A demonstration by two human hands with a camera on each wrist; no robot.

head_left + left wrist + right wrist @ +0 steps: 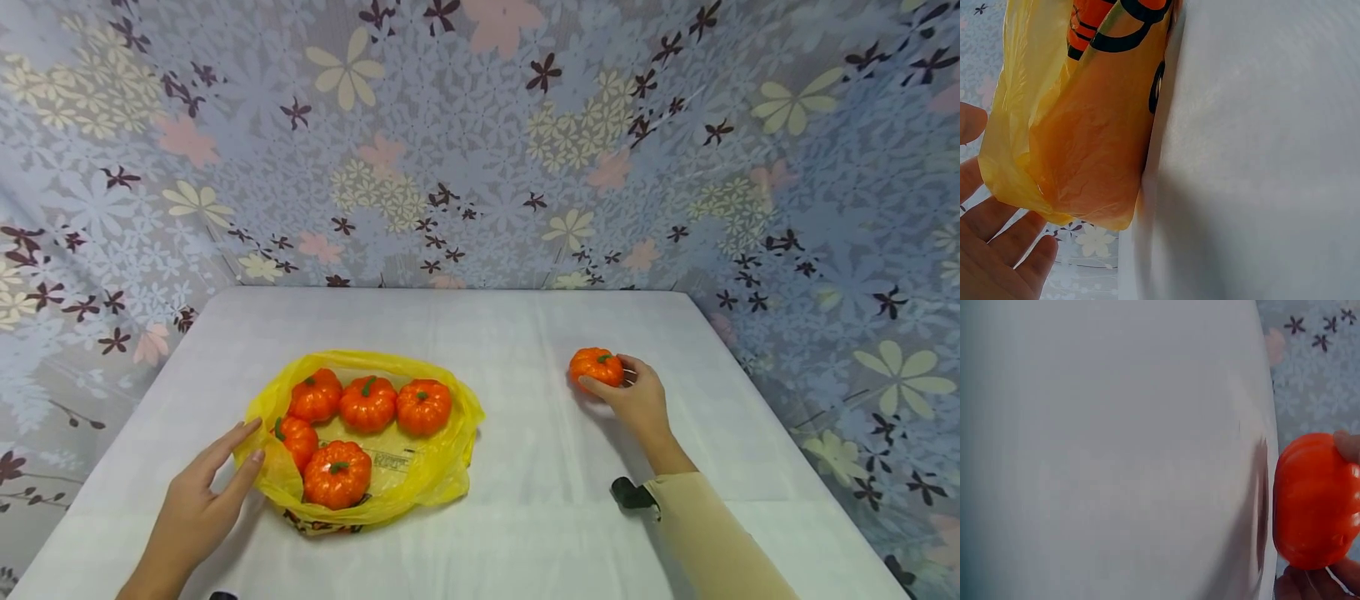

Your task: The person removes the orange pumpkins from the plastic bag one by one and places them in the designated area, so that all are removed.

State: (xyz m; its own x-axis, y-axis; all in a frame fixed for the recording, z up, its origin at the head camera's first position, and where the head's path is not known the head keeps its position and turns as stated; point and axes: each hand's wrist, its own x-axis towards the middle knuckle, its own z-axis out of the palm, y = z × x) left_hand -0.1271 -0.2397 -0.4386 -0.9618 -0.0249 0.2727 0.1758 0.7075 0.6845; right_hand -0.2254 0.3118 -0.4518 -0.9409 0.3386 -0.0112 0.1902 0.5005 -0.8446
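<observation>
Toward the left of the head view lies a yellow plastic bag [442, 487], its mouth spread wide. Several small orange toy pumpkins [337, 475] with green stems sit inside it. My left hand [198, 496] is at the bag's left rim, with fingers spread and fingertips touching the plastic. The left wrist view shows the bag's side [1094, 169] with black print, beside the loosely extended fingers [1038, 259]. Off to the right, my right hand [637, 400] grips another orange pumpkin [595, 367] between thumb and fingers. The same pumpkin [1313, 503] appears close over the cloth in the right wrist view.
A white cloth covers the table [525, 533]. Behind and beside it hangs a flower-patterned curtain [480, 150]. A dark strap end [632, 494] sticks out at the right sleeve [712, 533].
</observation>
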